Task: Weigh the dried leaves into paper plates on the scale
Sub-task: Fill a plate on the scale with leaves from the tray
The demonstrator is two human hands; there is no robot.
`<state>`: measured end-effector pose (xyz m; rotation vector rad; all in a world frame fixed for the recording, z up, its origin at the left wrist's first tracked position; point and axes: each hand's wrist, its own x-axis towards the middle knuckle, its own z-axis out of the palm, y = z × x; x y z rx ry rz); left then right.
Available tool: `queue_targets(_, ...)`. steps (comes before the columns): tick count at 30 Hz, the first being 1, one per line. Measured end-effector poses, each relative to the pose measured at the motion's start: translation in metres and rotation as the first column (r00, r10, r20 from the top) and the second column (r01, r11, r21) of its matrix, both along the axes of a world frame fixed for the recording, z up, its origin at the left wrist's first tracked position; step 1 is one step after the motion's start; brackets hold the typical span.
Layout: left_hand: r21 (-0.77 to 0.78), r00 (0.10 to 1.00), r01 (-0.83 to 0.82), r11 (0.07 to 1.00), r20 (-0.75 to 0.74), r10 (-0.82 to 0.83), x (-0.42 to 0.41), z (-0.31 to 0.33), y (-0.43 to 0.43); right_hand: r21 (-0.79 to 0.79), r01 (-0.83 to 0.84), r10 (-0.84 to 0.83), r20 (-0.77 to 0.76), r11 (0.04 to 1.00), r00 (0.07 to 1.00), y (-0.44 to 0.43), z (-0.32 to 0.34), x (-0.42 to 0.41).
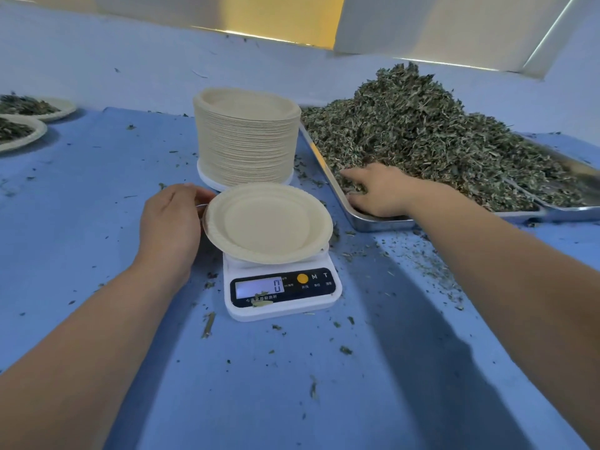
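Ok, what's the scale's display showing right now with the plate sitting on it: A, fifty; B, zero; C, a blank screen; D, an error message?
B: the display on the scale reads a single 0, and the paper plate resting on it has no leaves in it yet.
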<state>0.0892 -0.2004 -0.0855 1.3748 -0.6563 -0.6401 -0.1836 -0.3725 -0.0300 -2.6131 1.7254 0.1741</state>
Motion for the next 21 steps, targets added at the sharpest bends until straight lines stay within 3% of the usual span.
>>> queue_targets(2,-0.002,1.000,0.007,1.000,-0.008,-0.007,0.001,-0.001,0.000,0.064,-0.019,0.019,0.009,0.998,1.000,-0.002,-0.007,0.004)
queue_targets(8,0.000,1.000,-0.002,1.000,-0.023,0.002,0.003,-0.002,-0.001,-0.051,-0.021,0.029,0.165,0.998,0.986,-0.006,-0.012,0.007)
queue_targets(12,0.010,1.000,0.001,1.000,-0.011,-0.001,0.003,-0.002,-0.002,-0.170,0.043,0.020,0.355,0.985,0.935,-0.006,-0.007,0.003)
queue_targets(16,0.016,1.000,0.003,1.000,0.013,-0.003,0.002,-0.002,-0.002,-0.210,0.090,0.015,0.452,0.973,0.892,-0.003,-0.002,-0.002)
queue_targets(21,0.015,1.000,0.000,1.000,0.006,0.000,0.003,-0.002,-0.003,-0.244,0.076,0.040,0.438,0.967,0.898,0.001,0.007,-0.002)
